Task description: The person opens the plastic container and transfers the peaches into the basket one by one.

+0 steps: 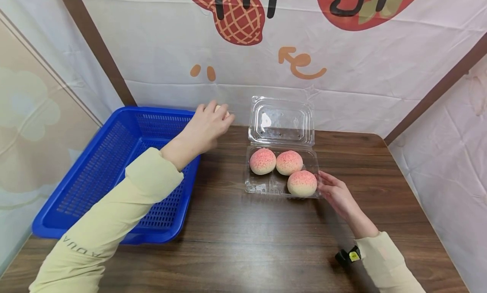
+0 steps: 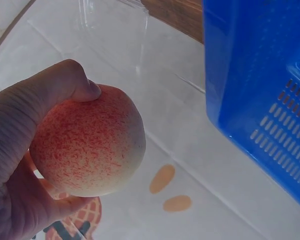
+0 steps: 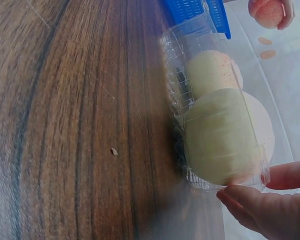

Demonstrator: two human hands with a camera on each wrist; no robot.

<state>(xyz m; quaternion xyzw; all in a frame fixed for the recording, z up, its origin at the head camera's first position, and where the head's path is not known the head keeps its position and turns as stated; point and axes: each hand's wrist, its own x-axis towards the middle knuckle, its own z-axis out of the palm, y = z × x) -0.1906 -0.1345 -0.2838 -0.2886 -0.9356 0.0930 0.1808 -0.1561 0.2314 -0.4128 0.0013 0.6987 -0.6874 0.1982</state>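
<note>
My left hand [image 1: 207,126] is raised beside the far right corner of the blue basket [image 1: 160,237]. It grips a peach [image 2: 90,145], pink-speckled on top and pale below, with thumb and fingers round its sides; the head view mostly hides this peach behind the hand. On the table, a clear plastic clamshell box [image 1: 260,186] stands with its lid [image 1: 281,120] up, leaning back. Inside are three like peaches: one at left [image 1: 263,161], one in the middle [image 1: 289,162], one at front right [image 1: 302,183]. My right hand [image 1: 338,195] pinches the box's right edge between thumb and finger.
The perforated basket fills the left side of the wooden table [image 1: 243,242]. A white printed cloth [image 1: 160,43] hangs close behind the table, with more cloth at both sides. A black band with a yellow face [image 1: 351,255] is by the right sleeve.
</note>
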